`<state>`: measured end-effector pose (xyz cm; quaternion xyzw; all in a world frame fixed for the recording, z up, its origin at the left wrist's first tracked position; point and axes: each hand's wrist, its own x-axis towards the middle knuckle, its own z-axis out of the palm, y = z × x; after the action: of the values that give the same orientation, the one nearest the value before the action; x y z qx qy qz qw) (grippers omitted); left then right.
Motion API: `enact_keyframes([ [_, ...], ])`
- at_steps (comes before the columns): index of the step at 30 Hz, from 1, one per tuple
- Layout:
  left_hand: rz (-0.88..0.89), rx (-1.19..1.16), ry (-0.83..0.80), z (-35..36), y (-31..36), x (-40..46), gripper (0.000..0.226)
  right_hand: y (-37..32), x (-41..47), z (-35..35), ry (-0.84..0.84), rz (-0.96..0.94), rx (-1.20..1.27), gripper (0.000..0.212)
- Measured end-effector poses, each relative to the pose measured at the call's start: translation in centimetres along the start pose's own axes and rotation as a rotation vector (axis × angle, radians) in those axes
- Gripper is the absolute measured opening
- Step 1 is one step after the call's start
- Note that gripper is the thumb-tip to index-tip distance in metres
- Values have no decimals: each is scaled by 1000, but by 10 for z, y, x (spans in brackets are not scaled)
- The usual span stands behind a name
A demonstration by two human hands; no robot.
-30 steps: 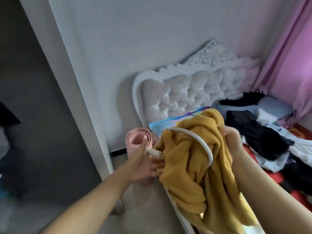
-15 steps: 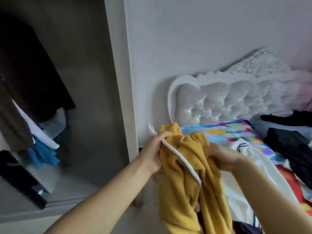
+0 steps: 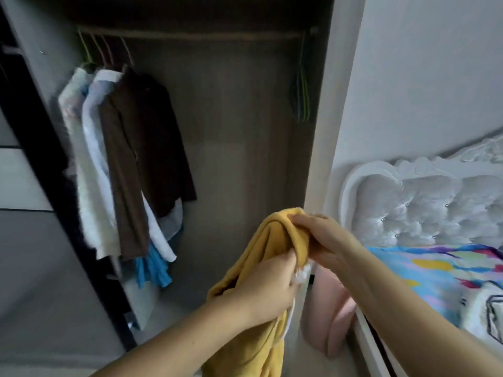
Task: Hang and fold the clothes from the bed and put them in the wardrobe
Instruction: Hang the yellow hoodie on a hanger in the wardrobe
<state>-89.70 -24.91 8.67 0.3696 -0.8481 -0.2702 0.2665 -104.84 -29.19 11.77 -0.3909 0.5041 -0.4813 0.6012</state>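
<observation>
View has swung left since a second ago: open wardrobe with its rail and hung clothes now fills the frame, bed pushed to the right edge. Left hand moved from the white hanger's end onto the yellow garment, gripping it below the right fingers. Right hand now pinches the garment's top fold. Hanger mostly hidden now.

Wardrobe stands left of the bed, clothes hanging inside.
</observation>
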Motion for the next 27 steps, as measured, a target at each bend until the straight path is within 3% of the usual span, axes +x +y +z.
enact_keyframes([
  [2, -8, -75, -129, -23, -33, -16, 48, -7, 18, 31, 16, -39, 61, 16],
  [4, -95, -367, -204, -49, -62, -35, 51, -20, 31, 55, 58, -80, 148, 21],
  [6, -272, -690, 35, -69, -98, -51, 46, -32, 43, 73, 73, -119, 229, 24],
  [7, -413, -732, 153, -77, -119, -55, 53, -36, 47, 81, 72, -133, 267, 25],
  [8, -570, -688, 172, -85, -137, -56, 60, -38, 52, 89, 69, -142, 296, 24],
  [10, -830, -645, 5, -95, -162, -51, 74, -37, 61, 105, 40, -153, 333, 24],
  [12, -976, -837, -98, -98, -175, -39, 80, -35, 71, 119, -11, -158, 318, 26],
  [15, -1033, -1099, 40, -101, -184, -13, 62, -34, 89, 135, -65, -187, 220, 29],
  [19, -1098, -989, 106, -98, -189, 30, 20, -47, 117, 131, -97, -247, 105, 29],
  [21, -1096, -929, 194, -101, -198, 53, 20, -61, 130, 122, -117, -284, 7, 26],
  [24, -1065, -1069, 253, -122, -208, 84, 24, -85, 149, 111, -147, -330, -283, 27],
  [27, -1007, -1194, 329, -152, -223, 119, 50, -112, 170, 108, -93, -324, -706, 26],
])
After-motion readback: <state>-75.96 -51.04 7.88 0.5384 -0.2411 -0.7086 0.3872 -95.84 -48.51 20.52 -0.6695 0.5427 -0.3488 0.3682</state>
